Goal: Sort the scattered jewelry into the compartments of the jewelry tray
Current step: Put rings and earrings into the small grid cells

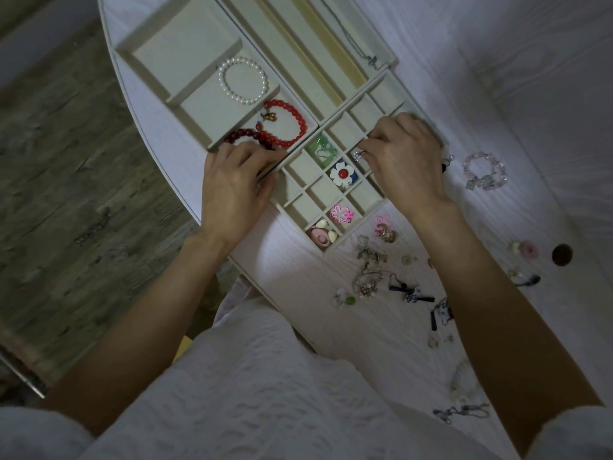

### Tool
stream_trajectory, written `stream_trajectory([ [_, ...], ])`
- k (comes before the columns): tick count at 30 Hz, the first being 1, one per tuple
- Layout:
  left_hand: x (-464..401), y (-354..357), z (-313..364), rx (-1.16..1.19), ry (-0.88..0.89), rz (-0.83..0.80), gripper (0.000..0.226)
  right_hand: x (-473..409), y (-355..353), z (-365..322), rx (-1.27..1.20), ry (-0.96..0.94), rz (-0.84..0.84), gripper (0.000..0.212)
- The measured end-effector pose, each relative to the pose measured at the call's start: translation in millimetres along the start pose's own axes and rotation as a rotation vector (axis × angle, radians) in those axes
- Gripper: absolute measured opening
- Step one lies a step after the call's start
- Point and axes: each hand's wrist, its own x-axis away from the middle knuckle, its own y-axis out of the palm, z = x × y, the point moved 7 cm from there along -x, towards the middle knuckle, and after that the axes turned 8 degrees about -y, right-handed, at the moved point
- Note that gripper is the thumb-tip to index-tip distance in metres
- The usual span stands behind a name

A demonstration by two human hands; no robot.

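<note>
A cream jewelry tray (300,207) with small square compartments lies on the white table. My left hand (232,184) rests on the tray's near left edge, fingers curled over the dark red bead bracelet (243,136). My right hand (406,157) hovers over the tray's right side, with its fingertips pinched on a small sparkling ring (357,155) above a compartment. Compartments hold a green piece (319,147), a white flower with a red centre (342,173), a pink flower (341,214) and heart-shaped pieces (321,234). A larger compartment holds a pearl bracelet (243,80) and a red bead bracelet (285,127).
Scattered jewelry (371,270) lies on the table right of the tray: chains, earrings, black bar pieces (413,293), a pink crystal bracelet (486,171). A necklace (371,59) lies in a long far compartment. A round hole (562,254) pierces the table. The table's curved edge drops to the floor at left.
</note>
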Motion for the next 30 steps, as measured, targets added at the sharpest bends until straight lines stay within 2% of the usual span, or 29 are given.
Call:
stream_trajectory([
  [4, -0.4, 0.4, -0.1, 0.006, 0.006, -0.008, 0.027, -0.1, -6.3, -0.6, -0.142, -0.043, 0.015, 0.006],
  [10, -1.2, 1.0, -1.1, 0.007, 0.021, -0.013, 0.026, -6.0, 0.3, 2.8, -0.166, -0.011, -0.05, 0.009],
  [19, -1.2, 0.1, 0.7, 0.015, 0.026, 0.004, 0.026, -4.5, -0.6, 6.3, -0.245, 0.024, -0.058, 0.014],
  [23, -0.4, -4.6, 9.7, -0.006, 0.052, 0.047, 0.028, 17.7, -18.9, 34.7, -0.507, 0.29, 0.052, 0.016],
  [27, 7.3, 5.7, 44.7, 0.031, 0.141, -0.012, 0.03, 89.3, -34.1, 78.3, -0.485, 0.652, 0.261, 0.014],
  [30, 13.4, 26.1, 69.2, 0.019, 0.2, -0.1, 0.031, 133.2, -20.2, 90.4, -0.43, 0.812, 0.232, 0.017],
])
